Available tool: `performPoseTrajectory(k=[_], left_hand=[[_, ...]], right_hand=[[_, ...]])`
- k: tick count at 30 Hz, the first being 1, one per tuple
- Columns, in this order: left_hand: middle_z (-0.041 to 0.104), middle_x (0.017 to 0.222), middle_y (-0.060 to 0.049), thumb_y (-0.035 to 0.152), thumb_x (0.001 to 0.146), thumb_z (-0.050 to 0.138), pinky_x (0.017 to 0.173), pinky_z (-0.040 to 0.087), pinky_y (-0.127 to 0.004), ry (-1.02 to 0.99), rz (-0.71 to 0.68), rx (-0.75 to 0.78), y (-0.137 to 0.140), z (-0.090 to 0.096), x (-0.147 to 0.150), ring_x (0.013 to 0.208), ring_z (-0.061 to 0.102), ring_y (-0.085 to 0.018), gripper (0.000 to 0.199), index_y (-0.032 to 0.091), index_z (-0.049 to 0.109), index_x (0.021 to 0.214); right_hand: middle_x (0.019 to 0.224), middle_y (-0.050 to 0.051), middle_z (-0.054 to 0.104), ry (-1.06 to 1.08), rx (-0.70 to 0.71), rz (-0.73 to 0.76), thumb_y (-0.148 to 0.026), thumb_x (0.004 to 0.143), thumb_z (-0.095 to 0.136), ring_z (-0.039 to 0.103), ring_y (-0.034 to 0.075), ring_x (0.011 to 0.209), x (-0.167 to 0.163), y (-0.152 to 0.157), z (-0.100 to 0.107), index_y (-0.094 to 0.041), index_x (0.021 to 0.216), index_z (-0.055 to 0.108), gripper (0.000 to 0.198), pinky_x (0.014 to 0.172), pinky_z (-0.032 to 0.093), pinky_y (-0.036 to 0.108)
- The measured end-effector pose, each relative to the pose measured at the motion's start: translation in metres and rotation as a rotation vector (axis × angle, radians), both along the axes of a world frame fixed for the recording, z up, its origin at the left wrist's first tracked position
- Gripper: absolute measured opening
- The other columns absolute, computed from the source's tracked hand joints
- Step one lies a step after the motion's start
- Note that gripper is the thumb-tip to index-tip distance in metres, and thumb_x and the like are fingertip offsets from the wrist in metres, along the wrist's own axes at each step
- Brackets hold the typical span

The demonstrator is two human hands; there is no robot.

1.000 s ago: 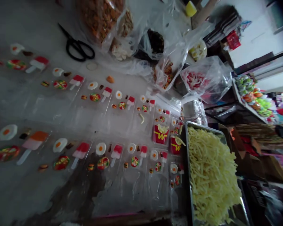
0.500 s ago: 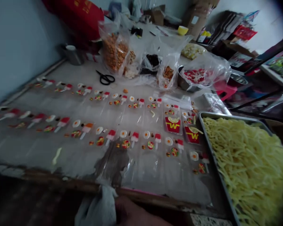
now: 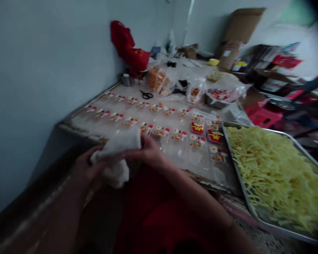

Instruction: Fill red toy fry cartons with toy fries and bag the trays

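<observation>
A white cloth point(image 3: 122, 143) is bunched up between my two hands, in front of the table's near edge. My left hand point(image 3: 91, 165) grips its left end, fingers closed round it. On the right end, my right hand point(image 3: 148, 150) pinches the cloth between thumb and fingers. Past the cloth, rows of clear bags holding small food-shaped pieces point(image 3: 178, 135) lie flat on the table point(image 3: 137, 102). Two red packets with yellow marks point(image 3: 197, 127) rest at the right end of the rows.
A metal tray point(image 3: 234, 164) heaped with pale yellow strips point(image 3: 278, 173) stands at the right. Black-handled scissors point(image 3: 147, 95), a metal cup point(image 3: 126, 80) and plastic bags of small pieces point(image 3: 157, 79) sit farther back. A pink stool point(image 3: 263, 113) is beyond the tray.
The cloth has come up from below the table edge and both hands now hold it; before, only one hand showed. The view has shifted, bringing more wall into sight.
</observation>
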State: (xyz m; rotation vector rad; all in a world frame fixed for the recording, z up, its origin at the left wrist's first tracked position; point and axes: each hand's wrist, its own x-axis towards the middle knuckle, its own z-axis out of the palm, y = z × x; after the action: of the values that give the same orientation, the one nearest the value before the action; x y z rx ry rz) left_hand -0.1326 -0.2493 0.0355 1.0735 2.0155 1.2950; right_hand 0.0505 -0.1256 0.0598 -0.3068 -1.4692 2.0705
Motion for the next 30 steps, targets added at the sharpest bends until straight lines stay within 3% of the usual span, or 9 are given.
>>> performPoseTrajectory(k=[2, 5, 8, 10, 14, 17, 21, 26, 30], left_hand=[[0.072, 0.097, -0.001, 0.033, 0.083, 0.07, 0.074, 0.052, -0.027, 0.093, 0.003, 0.056, -0.016, 0.003, -0.005, 0.087, 0.065, -0.02, 0.035, 0.014, 0.075, 0.113], [0.073, 0.086, -0.001, 0.025, 0.076, 0.064, 0.07, 0.048, -0.026, 0.251, 0.015, 0.054, -0.023, 0.007, -0.011, 0.078, 0.063, -0.018, 0.03, 0.016, 0.079, 0.101], [0.076, 0.096, -0.004, 0.022, 0.077, 0.06, 0.081, 0.052, -0.028, 0.441, 0.091, 0.086, -0.027, 0.005, -0.012, 0.089, 0.067, -0.02, 0.027, 0.018, 0.081, 0.094], [0.077, 0.106, -0.007, 0.024, 0.084, 0.058, 0.091, 0.053, -0.029, 0.522, 0.167, 0.134, -0.032, -0.002, -0.013, 0.099, 0.069, -0.021, 0.029, 0.018, 0.082, 0.1], [0.078, 0.122, -0.007, 0.03, 0.097, 0.052, 0.102, 0.052, -0.032, 0.541, 0.241, 0.12, -0.038, -0.026, -0.016, 0.11, 0.071, -0.022, 0.04, 0.018, 0.077, 0.125], [0.078, 0.124, -0.007, 0.029, 0.101, 0.049, 0.102, 0.052, -0.032, 0.518, 0.328, 0.145, -0.041, -0.039, -0.015, 0.111, 0.072, -0.021, 0.039, 0.017, 0.073, 0.13], [0.077, 0.124, -0.006, 0.024, 0.103, 0.048, 0.104, 0.052, -0.033, 0.598, 0.407, 0.25, -0.061, -0.025, 0.001, 0.113, 0.071, -0.02, 0.035, 0.018, 0.072, 0.127], [0.074, 0.131, -0.005, 0.018, 0.103, 0.046, 0.109, 0.053, -0.037, 0.796, 0.138, 0.193, -0.102, -0.004, 0.071, 0.12, 0.069, -0.021, 0.039, 0.024, 0.071, 0.132], [0.07, 0.139, -0.008, 0.023, 0.106, 0.05, 0.104, 0.056, -0.035, 0.749, -0.249, 0.052, -0.11, -0.053, 0.161, 0.119, 0.07, -0.022, 0.042, 0.031, 0.068, 0.143]], right_hand=[[0.094, -0.002, 0.07, 0.005, 0.037, -0.151, -0.039, 0.058, 0.097, 0.063, 0.016, 0.083, 0.0, 0.015, 0.004, -0.021, 0.1, 0.067, 0.055, 0.079, 0.054, 0.029], [0.073, -0.004, 0.058, -0.116, 0.201, -0.166, -0.043, 0.069, 0.089, 0.05, 0.012, 0.069, 0.002, 0.034, -0.003, -0.019, 0.079, 0.064, 0.036, 0.063, 0.041, 0.023], [0.061, -0.006, 0.04, -0.231, 0.396, -0.151, -0.044, 0.077, 0.08, 0.035, 0.009, 0.061, 0.007, 0.045, -0.02, -0.019, 0.062, 0.054, 0.039, 0.056, 0.025, 0.024], [0.063, -0.006, 0.04, -0.224, 0.439, -0.135, -0.039, 0.075, 0.077, 0.036, 0.01, 0.064, 0.007, 0.048, -0.034, -0.02, 0.062, 0.052, 0.035, 0.059, 0.027, 0.024], [0.066, -0.006, 0.046, -0.129, 0.25, -0.079, -0.032, 0.067, 0.071, 0.042, 0.011, 0.065, -0.014, 0.045, -0.056, -0.022, 0.069, 0.049, 0.024, 0.061, 0.034, 0.023], [0.07, -0.008, 0.052, -0.091, 0.032, -0.063, -0.029, 0.059, 0.067, 0.047, 0.011, 0.063, -0.039, 0.039, -0.062, -0.025, 0.086, 0.048, 0.033, 0.059, 0.035, 0.023], [0.068, -0.009, 0.054, -0.175, 0.031, 0.033, -0.024, 0.055, 0.056, 0.045, 0.012, 0.059, -0.069, 0.036, -0.056, -0.023, 0.104, 0.055, 0.048, 0.056, 0.033, 0.023], [0.082, 0.0, 0.064, -0.158, 0.486, 0.111, -0.015, 0.06, 0.049, 0.056, 0.016, 0.075, -0.054, 0.038, -0.043, -0.017, 0.1, 0.066, 0.043, 0.069, 0.042, 0.027], [0.105, 0.009, 0.072, -0.454, 1.122, 0.191, -0.007, 0.074, 0.053, 0.065, 0.025, 0.096, 0.017, 0.025, -0.057, -0.019, 0.116, 0.071, 0.047, 0.084, 0.049, 0.037]])
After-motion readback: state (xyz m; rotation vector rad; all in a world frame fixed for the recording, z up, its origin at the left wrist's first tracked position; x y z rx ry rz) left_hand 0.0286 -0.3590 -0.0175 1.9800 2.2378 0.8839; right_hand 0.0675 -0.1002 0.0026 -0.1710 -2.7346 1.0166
